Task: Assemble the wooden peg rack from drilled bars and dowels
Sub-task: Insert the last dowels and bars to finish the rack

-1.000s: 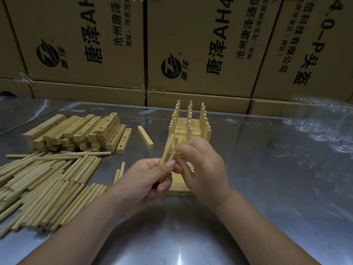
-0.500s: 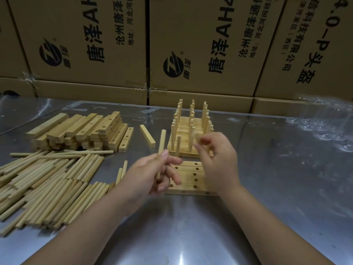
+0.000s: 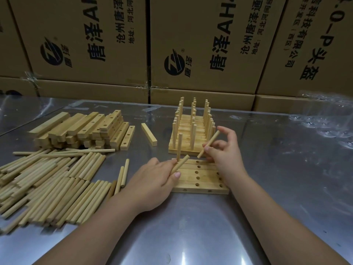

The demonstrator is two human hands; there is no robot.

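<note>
At the far left of the counter (image 3: 191, 226), the loose dowel pile (image 3: 47, 184) is lying spread out, with the stack of drilled bars (image 3: 84, 129) sitting behind it. 2 stray dowels (image 3: 123, 173) are lying just right of the pile, and 1 single bar (image 3: 149, 134) is resting alone farther back.

My left hand (image 3: 152, 180) is curling its fingers round a spare dowel (image 3: 180, 164) and holding it slanted. Its upper tip is sitting just beside the 1 upright dowel (image 3: 179, 146), which appears to be standing in the far-left hole of the near base (image 3: 200, 176). That base of drilled bars is lying flat in front of me, most of its holes waiting open. The finished rack (image 3: 193, 131) is standing just behind it.

My right hand (image 3: 223, 153) is pinching a second dowel (image 3: 208, 144) between thumb and fingertips, the other fingers lifting loosely. The dowel is tilting, with its lower end hovering over the base's far edge and not yet in a hole.

I am judging these to be the risks:
- If I am pushing this dowel in at a tilt, it is likely to jam or lean.
- The spare dowel could be knocking the upright one loose.
- I cannot tell whether the base's bars are joined, so pressing down could be sliding them apart on the shiny metal.
- My right knuckles are working near the finished rack and could be bumping its front pegs.
</note>
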